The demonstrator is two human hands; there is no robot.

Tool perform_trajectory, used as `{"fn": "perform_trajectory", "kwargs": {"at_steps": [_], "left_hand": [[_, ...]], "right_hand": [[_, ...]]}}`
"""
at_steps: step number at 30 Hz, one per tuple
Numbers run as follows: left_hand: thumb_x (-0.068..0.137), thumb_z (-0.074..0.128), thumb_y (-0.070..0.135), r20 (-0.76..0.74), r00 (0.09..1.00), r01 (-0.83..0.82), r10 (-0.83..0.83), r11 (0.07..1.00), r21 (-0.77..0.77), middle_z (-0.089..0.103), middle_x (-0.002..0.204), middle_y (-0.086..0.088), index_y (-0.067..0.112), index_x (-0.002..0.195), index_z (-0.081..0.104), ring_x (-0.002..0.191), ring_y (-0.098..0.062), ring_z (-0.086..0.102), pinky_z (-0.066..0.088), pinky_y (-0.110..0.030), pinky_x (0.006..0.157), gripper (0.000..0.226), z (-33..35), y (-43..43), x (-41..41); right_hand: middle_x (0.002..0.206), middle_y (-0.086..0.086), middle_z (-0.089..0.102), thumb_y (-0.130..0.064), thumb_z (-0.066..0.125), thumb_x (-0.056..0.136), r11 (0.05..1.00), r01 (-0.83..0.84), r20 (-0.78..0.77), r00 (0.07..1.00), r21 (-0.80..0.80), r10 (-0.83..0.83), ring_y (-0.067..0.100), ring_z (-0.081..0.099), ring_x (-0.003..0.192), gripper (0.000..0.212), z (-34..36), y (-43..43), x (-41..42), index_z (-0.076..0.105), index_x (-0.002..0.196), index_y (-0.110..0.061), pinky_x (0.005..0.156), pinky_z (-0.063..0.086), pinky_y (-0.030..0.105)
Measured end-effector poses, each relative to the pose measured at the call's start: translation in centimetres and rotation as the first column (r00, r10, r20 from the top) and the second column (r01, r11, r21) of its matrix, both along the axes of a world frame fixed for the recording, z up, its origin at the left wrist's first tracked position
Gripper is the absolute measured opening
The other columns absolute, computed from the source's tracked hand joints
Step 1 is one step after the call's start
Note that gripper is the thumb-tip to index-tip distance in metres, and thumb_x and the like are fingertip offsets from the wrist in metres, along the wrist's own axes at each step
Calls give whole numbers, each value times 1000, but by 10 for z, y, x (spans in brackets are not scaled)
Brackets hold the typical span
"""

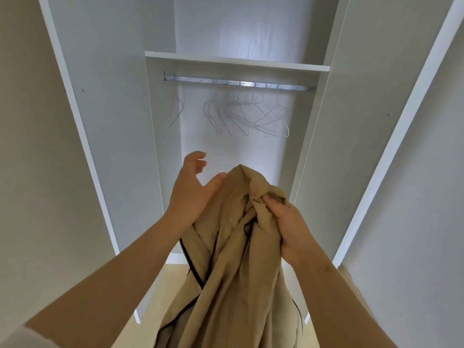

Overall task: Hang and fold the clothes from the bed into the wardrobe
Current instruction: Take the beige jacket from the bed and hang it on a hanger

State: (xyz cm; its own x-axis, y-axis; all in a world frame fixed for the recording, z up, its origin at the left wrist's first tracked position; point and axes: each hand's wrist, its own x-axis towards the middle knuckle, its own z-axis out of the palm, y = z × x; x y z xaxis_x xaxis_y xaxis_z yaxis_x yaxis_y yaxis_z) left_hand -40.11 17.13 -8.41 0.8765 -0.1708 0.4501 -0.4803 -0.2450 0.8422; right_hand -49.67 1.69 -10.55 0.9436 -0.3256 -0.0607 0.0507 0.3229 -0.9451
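A beige jacket (226, 259) with a black zipper hangs bunched in front of the open white wardrobe (160, 146). My right hand (286, 227) grips a fold of the jacket near its top. My left hand (190, 187) is raised beside the jacket's left side, fingers spread and relaxed, thumb close to the fabric, holding nothing. Above, several thin wire hangers (251, 114) hang from a metal rail (236, 82), and one more hanger (174, 111) hangs apart at the left end.
A white shelf (236, 61) runs above the rail. The wardrobe doors stand open at left (75, 121) and right (401, 121). Pale floor (173, 280) shows below the wardrobe.
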Motion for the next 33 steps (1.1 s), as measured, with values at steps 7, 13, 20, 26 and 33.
{"fn": "perform_trajectory", "kwargs": {"at_steps": [7,13,20,26,33], "left_hand": [[60,56,66,-677,721,108,-147,989,-99,29,151,-2,22,146,24,138,-24,29,21,-45,115,102,-72,20,1],[83,67,28,-774,566,362,-284,929,-76,66,110,-7,8,118,58,100,-22,63,50,-37,92,41,-73,15,58],[89,58,23,-684,546,109,-484,850,-515,68,108,-12,9,114,60,99,-26,64,52,-35,77,29,-53,35,151],[92,51,34,-603,568,-65,-560,700,-711,74,86,-9,12,106,64,74,-22,71,55,-31,60,29,-15,60,232],[92,49,41,-449,726,-88,-521,577,-812,72,103,-9,13,121,59,88,-20,71,57,-29,62,41,33,90,315]], "right_hand": [[99,7,73,-36,58,87,969,-25,71,997,248,8,21,71,88,29,8,-4,26,69,103,-15,75,55,34],[112,10,69,-42,63,69,979,-45,54,998,200,35,25,65,104,56,7,8,74,64,117,-13,93,49,41],[110,9,70,-43,65,74,983,8,20,1000,185,-12,24,66,102,49,8,3,164,65,114,-15,95,49,43],[105,6,71,-41,62,85,996,87,-62,994,-20,-88,23,66,99,36,20,31,269,65,112,-17,93,51,42],[93,-12,61,-33,51,94,956,253,-72,961,-149,-266,7,58,86,28,5,40,354,59,120,-26,74,45,24]]}}
